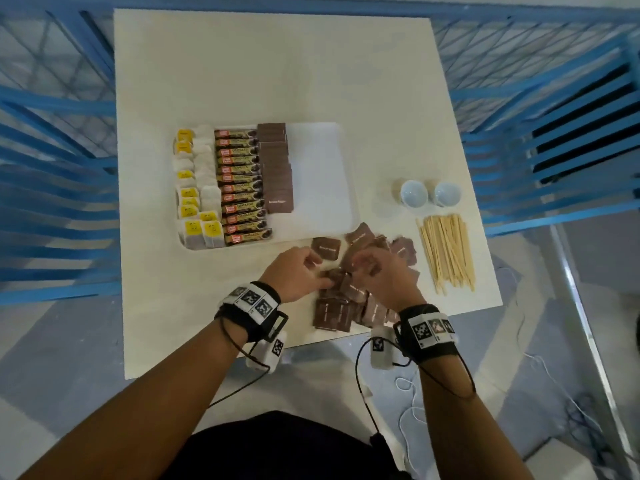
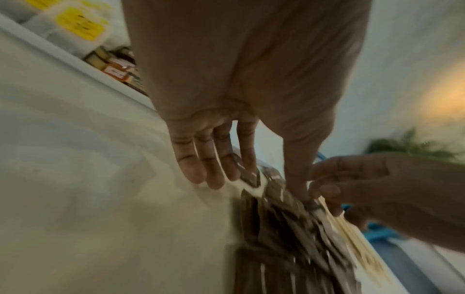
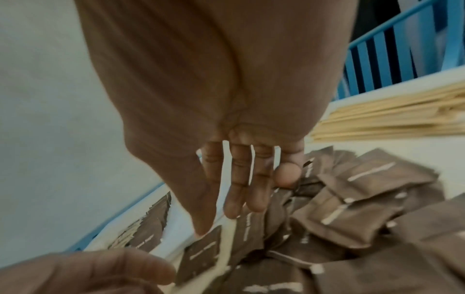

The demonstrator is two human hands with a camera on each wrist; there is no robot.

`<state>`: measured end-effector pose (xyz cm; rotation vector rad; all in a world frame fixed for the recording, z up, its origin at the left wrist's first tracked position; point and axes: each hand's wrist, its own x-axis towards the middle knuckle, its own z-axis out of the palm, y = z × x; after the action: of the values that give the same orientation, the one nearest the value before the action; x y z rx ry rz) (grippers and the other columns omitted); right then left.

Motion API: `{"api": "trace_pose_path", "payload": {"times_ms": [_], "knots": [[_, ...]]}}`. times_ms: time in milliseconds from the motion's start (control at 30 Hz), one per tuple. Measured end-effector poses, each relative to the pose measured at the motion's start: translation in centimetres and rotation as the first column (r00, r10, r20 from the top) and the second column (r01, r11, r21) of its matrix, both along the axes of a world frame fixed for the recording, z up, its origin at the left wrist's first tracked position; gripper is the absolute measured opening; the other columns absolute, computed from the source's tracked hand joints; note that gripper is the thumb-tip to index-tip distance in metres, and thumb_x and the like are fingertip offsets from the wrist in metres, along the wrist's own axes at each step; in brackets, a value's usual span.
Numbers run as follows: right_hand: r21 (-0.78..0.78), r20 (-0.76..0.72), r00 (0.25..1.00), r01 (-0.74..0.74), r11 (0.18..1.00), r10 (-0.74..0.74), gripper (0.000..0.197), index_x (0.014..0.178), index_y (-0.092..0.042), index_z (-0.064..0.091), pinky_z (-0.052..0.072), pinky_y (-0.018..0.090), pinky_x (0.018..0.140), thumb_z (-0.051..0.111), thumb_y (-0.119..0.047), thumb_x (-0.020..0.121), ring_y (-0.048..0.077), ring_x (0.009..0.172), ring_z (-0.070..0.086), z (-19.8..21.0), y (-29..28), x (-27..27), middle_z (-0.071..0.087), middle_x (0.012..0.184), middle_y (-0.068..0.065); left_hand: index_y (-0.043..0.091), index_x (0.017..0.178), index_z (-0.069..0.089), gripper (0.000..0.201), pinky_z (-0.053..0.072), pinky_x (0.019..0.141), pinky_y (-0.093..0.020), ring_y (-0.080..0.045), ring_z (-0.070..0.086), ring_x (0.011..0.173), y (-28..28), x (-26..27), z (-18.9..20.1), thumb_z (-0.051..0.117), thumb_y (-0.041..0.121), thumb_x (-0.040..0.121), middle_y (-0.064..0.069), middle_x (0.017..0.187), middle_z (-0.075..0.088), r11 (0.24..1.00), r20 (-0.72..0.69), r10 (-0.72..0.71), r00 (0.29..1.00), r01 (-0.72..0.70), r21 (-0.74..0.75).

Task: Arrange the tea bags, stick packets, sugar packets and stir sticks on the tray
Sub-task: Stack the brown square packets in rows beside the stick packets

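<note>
On the white tray [image 1: 320,174], tea bags [image 1: 194,188], stick packets [image 1: 242,185] and a column of brown sugar packets [image 1: 277,168] lie in rows; its right part is bare. A loose pile of sugar packets [image 1: 337,315] lies on the table in front of the tray. My left hand [image 1: 323,277] reaches into the pile and pinches packets [image 2: 251,177] between fingers and thumb. My right hand [image 1: 363,268], blurred, hovers over the pile [image 3: 365,208] with straight fingers [image 3: 241,195] just touching it. Stir sticks [image 1: 446,252] lie in a bundle to the right.
Two white cups [image 1: 414,192] [image 1: 446,194] stand behind the stir sticks. The loose pile reaches close to the table's front edge [image 1: 332,337]. Blue railings [image 1: 554,150] surround the table on both sides and at the back.
</note>
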<state>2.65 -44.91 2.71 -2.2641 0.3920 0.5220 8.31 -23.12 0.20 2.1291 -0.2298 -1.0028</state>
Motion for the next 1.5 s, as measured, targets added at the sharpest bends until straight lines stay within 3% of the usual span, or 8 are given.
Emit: {"api": "trace_pose_path", "payload": {"times_ms": [133, 267, 333, 567, 733, 933, 1200, 1500], "knots": [[-0.166, -0.1, 0.98, -0.186, 0.968, 0.172, 0.044, 0.114, -0.029, 0.061, 0.051, 0.039, 0.093, 0.079, -0.035, 0.074, 0.023, 0.116, 0.054, -1.3, -2.0, -3.5, 0.057, 0.123, 0.0, 0.028, 0.144, 0.041, 0.111, 0.045, 0.104, -0.045, -0.025, 0.042, 0.125, -1.8, -3.1, -0.8, 0.089, 0.067, 0.052, -0.005, 0.139, 0.04, 0.966, 0.137, -0.216, 0.967, 0.192, 0.171], [-0.272, -0.187, 0.956, -0.272, 0.923, 0.226, 0.077, 0.139, -0.028, 0.04, 0.04, 0.059, 0.108, 0.075, -0.031, 0.071, 0.046, 0.138, 0.024, -2.1, -2.8, -6.1, 0.025, 0.15, 0.016, 0.028, 0.148, 0.037, 0.119, 0.042, 0.103, -0.045, -0.029, 0.035, 0.124, -3.0, -6.1, -1.9, 0.083, 0.073, 0.048, -0.007, 0.138, 0.032, 0.932, 0.302, -0.316, 0.899, 0.235, 0.275], [-0.285, -0.144, 0.965, -0.252, 0.925, 0.219, 0.081, 0.143, -0.025, 0.037, 0.039, 0.059, 0.11, 0.079, -0.023, 0.074, 0.049, 0.137, 0.025, -2.6, -2.5, -6.5, 0.016, 0.152, 0.018, 0.027, 0.146, 0.042, 0.109, 0.045, 0.101, -0.046, -0.031, 0.038, 0.122, -3.4, -7.1, -2.2, 0.086, 0.064, 0.053, -0.009, 0.138, 0.035, 0.942, 0.374, -0.275, 0.886, 0.171, 0.287], [-0.17, 0.038, 0.974, -0.213, 0.962, 0.223, 0.064, 0.125, -0.024, 0.051, 0.045, 0.053, 0.107, 0.086, -0.019, 0.072, 0.039, 0.123, 0.046, -4.5, -0.6, -4.5, 0.035, 0.135, 0.014, 0.02, 0.142, 0.052, 0.084, 0.049, 0.1, -0.049, -0.036, 0.043, 0.118, -2.1, -7.8, -2.8, 0.089, 0.03, 0.068, -0.012, 0.132, 0.042, 0.957, 0.437, 0.055, 0.898, -0.173, 0.234], [-0.054, 0.141, 0.964, -0.218, 0.974, 0.224, 0.056, 0.13, -0.024, 0.056, 0.039, 0.026, 0.102, 0.08, -0.018, 0.079, 0.02, 0.118, 0.048, -4.0, 0.5, -2.5, 0.042, 0.133, 0.007, 0.016, 0.139, 0.051, 0.073, 0.048, 0.1, -0.048, -0.036, 0.042, 0.124, -0.7, -7.8, -2.7, 0.082, 0.023, 0.073, -0.014, 0.136, 0.041, 0.913, 0.428, 0.283, 0.858, -0.378, 0.155], [-0.166, 0.275, 0.925, -0.223, 0.961, 0.262, 0.042, 0.123, -0.021, 0.059, 0.044, 0.046, 0.105, 0.064, -0.006, 0.084, 0.027, 0.116, 0.049, -3.5, 0.6, -1.5, 0.048, 0.124, 0.005, 0.015, 0.137, 0.053, 0.052, 0.037, 0.112, -0.039, -0.033, 0.042, 0.132, -0.4, -7.4, -2.3, 0.069, 0.018, 0.088, -0.015, 0.141, 0.04, 0.792, 0.331, 0.555, 0.763, -0.606, 0.069], [-0.26, 0.244, 0.817, -0.464, 0.847, 0.522, 0.07, 0.148, -0.023, 0.042, 0.041, 0.044, 0.106, 0.07, -0.012, 0.085, 0.03, 0.124, 0.042, -4.2, 2.9, 0.7, 0.045, 0.142, 0.002, 0.011, 0.129, 0.059, 0.045, 0.04, 0.106, -0.04, -0.032, 0.049, 0.124, -1.0, -5.5, -2.8, 0.076, 0.016, 0.087, -0.014, 0.128, 0.056, 0.763, 0.275, 0.587, 0.761, -0.634, 0.124], [-0.167, 0.128, 0.914, -0.362, 0.917, 0.384, 0.063, 0.141, -0.017, 0.049, 0.037, 0.044, 0.114, 0.076, -0.015, 0.084, 0.027, 0.13, 0.041, -5.2, 4.0, 1.9, 0.048, 0.137, 0.005, 0.01, 0.109, 0.073, 0.02, 0.041, 0.084, -0.027, -0.022, 0.059, 0.094, 0.4, -4.2, -2.2, 0.073, 0.014, 0.09, -0.011, 0.108, 0.069, 0.732, 0.259, 0.632, 0.731, -0.672, 0.109]]}}
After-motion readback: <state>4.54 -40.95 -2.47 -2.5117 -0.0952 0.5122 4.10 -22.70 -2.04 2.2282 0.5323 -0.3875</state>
